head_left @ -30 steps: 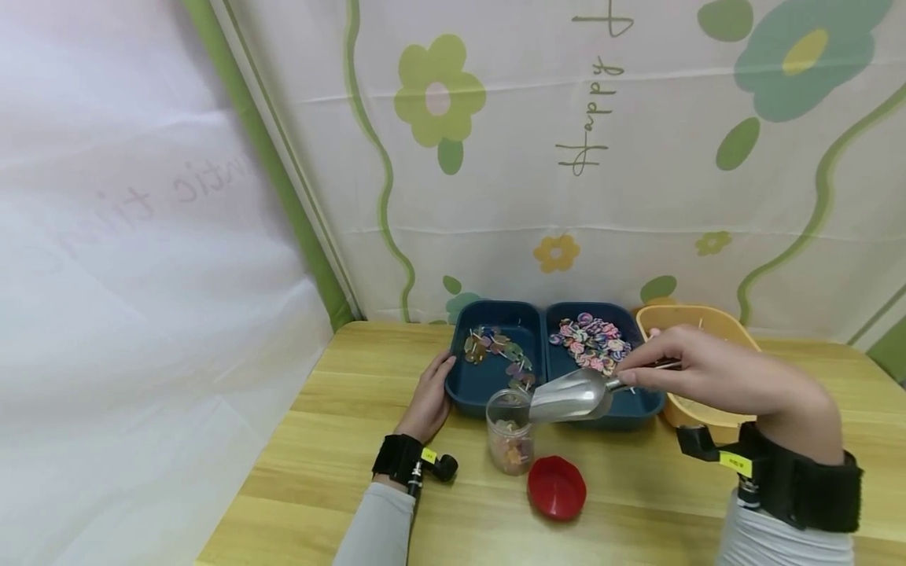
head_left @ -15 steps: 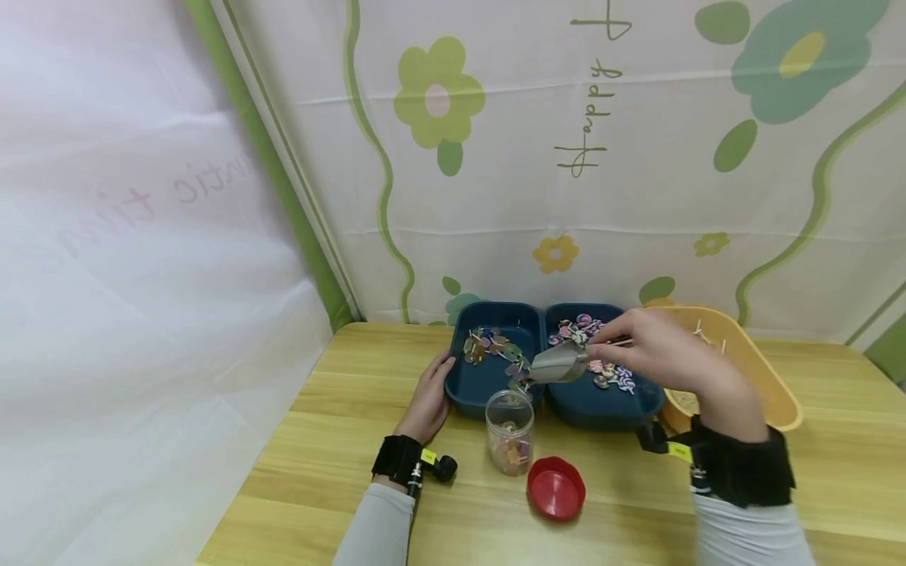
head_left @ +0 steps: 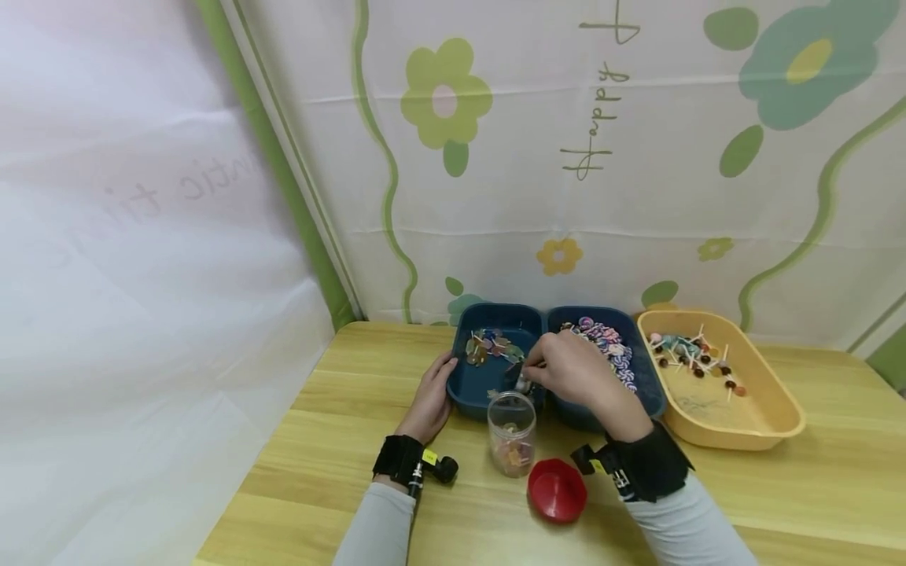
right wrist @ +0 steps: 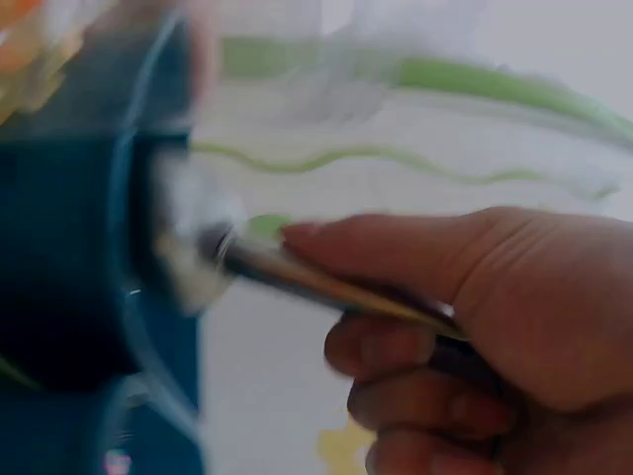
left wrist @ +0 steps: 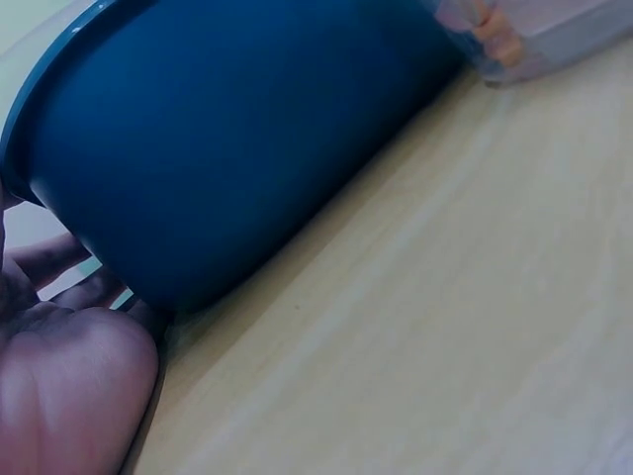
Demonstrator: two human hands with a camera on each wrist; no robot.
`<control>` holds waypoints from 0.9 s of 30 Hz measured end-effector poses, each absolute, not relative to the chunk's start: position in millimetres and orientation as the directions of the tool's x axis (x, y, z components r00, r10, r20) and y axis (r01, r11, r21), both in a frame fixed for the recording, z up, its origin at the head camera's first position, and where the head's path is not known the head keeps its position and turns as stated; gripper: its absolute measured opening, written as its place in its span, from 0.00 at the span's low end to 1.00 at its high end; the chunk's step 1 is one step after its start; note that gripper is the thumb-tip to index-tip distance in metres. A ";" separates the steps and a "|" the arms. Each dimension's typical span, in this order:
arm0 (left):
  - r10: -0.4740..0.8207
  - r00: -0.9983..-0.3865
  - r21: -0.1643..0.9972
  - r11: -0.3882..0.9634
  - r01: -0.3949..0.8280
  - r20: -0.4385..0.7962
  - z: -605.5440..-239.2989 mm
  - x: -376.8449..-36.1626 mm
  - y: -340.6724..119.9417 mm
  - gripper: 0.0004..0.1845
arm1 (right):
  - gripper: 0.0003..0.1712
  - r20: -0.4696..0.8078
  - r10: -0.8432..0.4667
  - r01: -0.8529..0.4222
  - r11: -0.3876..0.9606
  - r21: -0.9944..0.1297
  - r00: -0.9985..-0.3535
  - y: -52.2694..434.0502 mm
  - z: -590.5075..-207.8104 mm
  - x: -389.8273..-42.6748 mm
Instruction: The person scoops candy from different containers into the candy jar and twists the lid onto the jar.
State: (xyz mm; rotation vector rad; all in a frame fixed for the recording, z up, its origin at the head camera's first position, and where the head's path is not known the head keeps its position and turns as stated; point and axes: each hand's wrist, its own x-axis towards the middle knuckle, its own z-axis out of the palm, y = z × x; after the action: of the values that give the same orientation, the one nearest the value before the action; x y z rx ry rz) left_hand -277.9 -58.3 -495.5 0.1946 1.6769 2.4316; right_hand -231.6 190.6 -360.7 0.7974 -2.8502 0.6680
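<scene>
The right hand's (head_left: 576, 373) grip is clamped on the handle of the metal scoop (right wrist: 316, 286), at the left blue bin's (head_left: 469, 387) near right corner. The left hand's (head_left: 428, 401) grip is apart, fingers against the bin's left side, probably steadying it. The uncapped clear jar (head_left: 513, 444) stands just beside the near rim, likely for easy reach. The red lid (head_left: 557, 491) crowds its right; the table (head_left: 311, 448) offers more room left.

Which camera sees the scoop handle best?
The right wrist view: the scoop handle is up close there in the right hand, although the picture is a bit blurry. The head view shows little of it, because the hand covers most of it. The left wrist view doesn't show it at all.
</scene>
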 end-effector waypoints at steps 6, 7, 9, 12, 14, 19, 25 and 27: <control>0.234 -0.972 0.925 -0.372 -0.083 0.007 -496.8 -275.3 -61.4 0.27 | 0.10 0.071 -0.587 -0.520 0.647 -0.557 -0.807 192.6 -398.4 -260.5; 0.237 -0.972 0.922 -0.377 -0.087 0.005 -497.1 -275.4 -61.4 0.27 | 0.11 0.053 -0.597 -0.515 0.641 -0.569 -0.801 192.9 -402.8 -263.2; 0.242 -0.970 0.922 -0.377 -0.089 0.005 -497.0 -275.9 -61.3 0.27 | 0.11 0.037 -0.593 -0.501 0.643 -0.580 -0.804 193.5 -407.5 -266.6; 0.240 -0.971 0.924 -0.374 -0.080 0.013 -495.5 -277.9 -60.2 0.27 | 0.11 0.043 -0.584 -0.498 0.649 -0.575 -0.811 194.4 -408.0 -269.0; 0.243 -0.970 0.926 -0.370 -0.071 0.023 -495.0 -278.8 -60.1 0.27 | 0.11 0.047 -0.591 -0.507 0.646 -0.571 -0.805 194.9 -406.4 -269.5; 0.254 -0.967 0.928 -0.367 -0.068 0.029 -496.1 -278.8 -60.1 0.27 | 0.11 0.063 -0.617 -0.535 0.622 -0.572 -0.785 204.2 -397.9 -267.7; 0.260 -0.965 0.934 -0.351 -0.069 0.027 -496.6 -278.6 -60.2 0.27 | 0.11 0.085 -0.544 -0.500 0.684 -0.531 -0.835 220.9 -383.8 -264.9; 0.257 -0.966 0.936 -0.347 -0.065 0.028 -496.6 -278.9 -60.4 0.27 | 0.11 0.071 -0.506 -0.466 0.721 -0.512 -0.860 220.6 -383.2 -264.9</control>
State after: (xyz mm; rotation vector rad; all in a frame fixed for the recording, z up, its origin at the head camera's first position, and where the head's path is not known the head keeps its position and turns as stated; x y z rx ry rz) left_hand -278.9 -60.4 -496.6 0.2523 1.6650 2.4148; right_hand -264.9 220.6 -383.2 0.8437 -2.9830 0.8546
